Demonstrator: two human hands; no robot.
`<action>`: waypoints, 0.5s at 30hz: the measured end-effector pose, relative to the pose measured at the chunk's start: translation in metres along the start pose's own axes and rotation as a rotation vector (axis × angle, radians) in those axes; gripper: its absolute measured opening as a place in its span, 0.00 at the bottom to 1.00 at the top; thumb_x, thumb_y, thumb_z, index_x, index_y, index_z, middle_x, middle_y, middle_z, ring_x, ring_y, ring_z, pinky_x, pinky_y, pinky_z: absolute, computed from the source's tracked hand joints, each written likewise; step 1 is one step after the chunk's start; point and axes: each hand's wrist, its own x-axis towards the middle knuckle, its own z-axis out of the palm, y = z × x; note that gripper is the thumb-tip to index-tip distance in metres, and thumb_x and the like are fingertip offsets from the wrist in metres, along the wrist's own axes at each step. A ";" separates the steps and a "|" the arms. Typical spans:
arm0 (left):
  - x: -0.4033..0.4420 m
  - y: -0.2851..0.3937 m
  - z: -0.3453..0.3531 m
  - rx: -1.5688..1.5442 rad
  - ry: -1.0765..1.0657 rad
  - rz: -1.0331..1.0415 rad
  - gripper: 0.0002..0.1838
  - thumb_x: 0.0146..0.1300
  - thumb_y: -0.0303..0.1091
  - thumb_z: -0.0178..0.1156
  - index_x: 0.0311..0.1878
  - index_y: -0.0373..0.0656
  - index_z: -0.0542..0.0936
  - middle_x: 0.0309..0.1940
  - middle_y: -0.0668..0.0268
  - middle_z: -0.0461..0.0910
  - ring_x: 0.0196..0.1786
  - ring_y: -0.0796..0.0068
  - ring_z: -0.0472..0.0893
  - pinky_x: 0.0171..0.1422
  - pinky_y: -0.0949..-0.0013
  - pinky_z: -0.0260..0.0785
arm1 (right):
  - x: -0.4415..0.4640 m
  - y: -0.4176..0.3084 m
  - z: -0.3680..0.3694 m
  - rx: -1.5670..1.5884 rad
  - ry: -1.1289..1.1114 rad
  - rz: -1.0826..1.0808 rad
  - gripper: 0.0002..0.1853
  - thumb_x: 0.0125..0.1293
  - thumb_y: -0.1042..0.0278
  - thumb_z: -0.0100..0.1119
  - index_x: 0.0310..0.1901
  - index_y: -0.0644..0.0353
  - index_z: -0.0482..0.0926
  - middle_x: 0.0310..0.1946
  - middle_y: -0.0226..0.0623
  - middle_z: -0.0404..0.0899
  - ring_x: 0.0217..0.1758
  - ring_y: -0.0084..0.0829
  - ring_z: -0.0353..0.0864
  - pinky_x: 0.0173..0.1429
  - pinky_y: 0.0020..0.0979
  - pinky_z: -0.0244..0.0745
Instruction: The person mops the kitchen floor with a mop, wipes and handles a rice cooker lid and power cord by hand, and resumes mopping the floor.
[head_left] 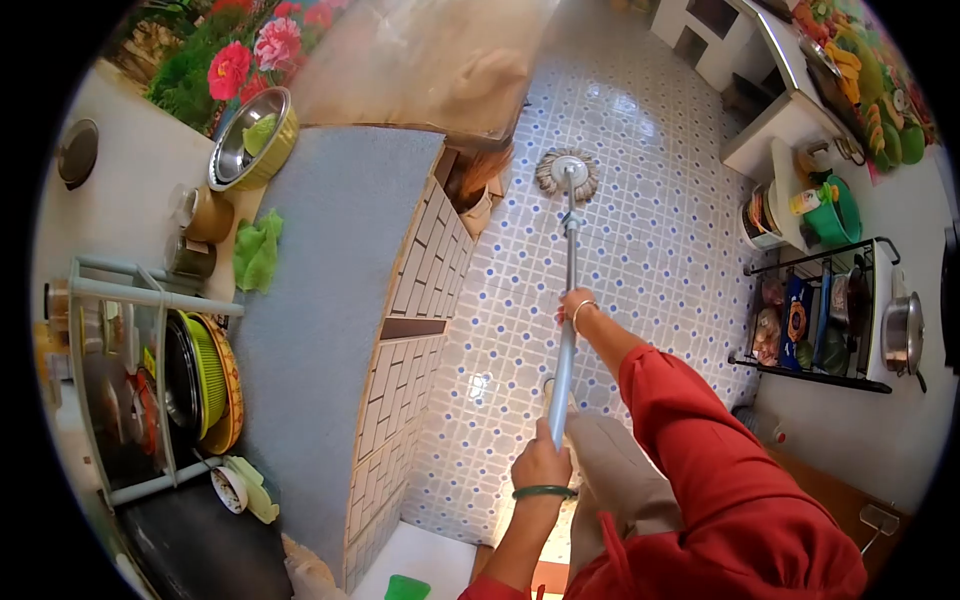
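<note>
A round string mop point(567, 174) rests on the tiled floor point(640, 230) ahead of me, its grey strands spread around a pale disc. The mop's handle point(564, 375) runs back toward my body, metal in its upper stretch and light blue lower down. My right hand point(577, 305), a thin bracelet at its wrist, is closed around the middle of the handle. Near the handle's lower end, my left hand point(541, 466) grips it, with a dark green bangle on that wrist. Part of each hand's fingers is hidden behind the pole.
On the left is a grey counter point(320, 230) with a tiled side, a metal bowl point(252, 138), a green cloth point(258, 250) and a dish rack point(160, 300). A black shelf rack point(820, 315) and a green basin point(835, 213) stand at right.
</note>
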 end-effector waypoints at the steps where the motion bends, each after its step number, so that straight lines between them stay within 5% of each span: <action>1: 0.004 0.002 0.006 -0.006 0.000 -0.005 0.24 0.50 0.35 0.55 0.53 0.44 0.65 0.23 0.49 0.77 0.29 0.49 0.78 0.34 0.52 0.69 | 0.001 -0.005 -0.007 -0.147 -0.030 -0.051 0.10 0.58 0.71 0.43 0.36 0.64 0.73 0.18 0.41 0.72 0.15 0.35 0.73 0.19 0.37 0.71; 3: 0.003 0.002 0.017 0.053 -0.032 -0.052 0.26 0.50 0.35 0.55 0.54 0.42 0.63 0.25 0.50 0.77 0.29 0.50 0.78 0.34 0.52 0.70 | -0.011 -0.005 -0.009 0.187 0.225 0.129 0.09 0.54 0.69 0.47 0.35 0.64 0.72 0.22 0.44 0.74 0.19 0.37 0.75 0.24 0.38 0.73; 6: -0.039 -0.015 0.022 0.074 -0.044 -0.059 0.26 0.51 0.36 0.55 0.55 0.42 0.62 0.26 0.49 0.76 0.31 0.50 0.78 0.34 0.51 0.69 | -0.032 0.042 0.010 0.070 0.302 0.060 0.08 0.56 0.73 0.44 0.36 0.65 0.69 0.19 0.41 0.72 0.17 0.35 0.73 0.18 0.35 0.70; 8: -0.082 -0.043 0.031 0.056 -0.052 -0.105 0.26 0.51 0.35 0.55 0.54 0.44 0.63 0.27 0.50 0.76 0.31 0.49 0.78 0.34 0.51 0.69 | -0.054 0.097 0.031 -0.171 0.335 -0.018 0.08 0.56 0.70 0.45 0.36 0.64 0.69 0.21 0.43 0.74 0.24 0.37 0.77 0.24 0.36 0.72; 10: -0.138 -0.083 0.043 0.075 -0.069 -0.118 0.30 0.50 0.32 0.54 0.59 0.47 0.60 0.26 0.49 0.76 0.29 0.48 0.77 0.32 0.52 0.69 | -0.119 0.130 0.053 -0.464 0.321 0.048 0.16 0.57 0.65 0.48 0.46 0.64 0.66 0.35 0.50 0.77 0.43 0.45 0.77 0.44 0.43 0.71; 11: -0.171 -0.102 0.047 0.070 -0.082 -0.146 0.31 0.50 0.34 0.55 0.60 0.46 0.60 0.26 0.49 0.76 0.29 0.49 0.77 0.33 0.53 0.69 | -0.178 0.130 0.063 -0.396 0.314 0.075 0.20 0.58 0.64 0.47 0.51 0.64 0.63 0.39 0.49 0.76 0.43 0.50 0.75 0.48 0.41 0.69; 13: -0.243 -0.154 0.061 -0.031 -0.086 -0.212 0.26 0.51 0.36 0.55 0.56 0.44 0.66 0.24 0.52 0.76 0.28 0.56 0.77 0.33 0.56 0.69 | -0.233 0.178 0.078 -1.919 -0.431 -0.453 0.12 0.57 0.64 0.52 0.42 0.56 0.76 0.40 0.37 0.78 0.44 0.41 0.77 0.51 0.51 0.65; 15: -0.325 -0.213 0.104 -0.077 -0.114 -0.416 0.23 0.52 0.37 0.55 0.53 0.47 0.71 0.21 0.55 0.75 0.24 0.60 0.76 0.29 0.57 0.68 | -0.284 0.256 0.111 -1.875 -0.306 -0.522 0.13 0.55 0.63 0.55 0.41 0.54 0.79 0.38 0.34 0.80 0.43 0.36 0.78 0.49 0.55 0.62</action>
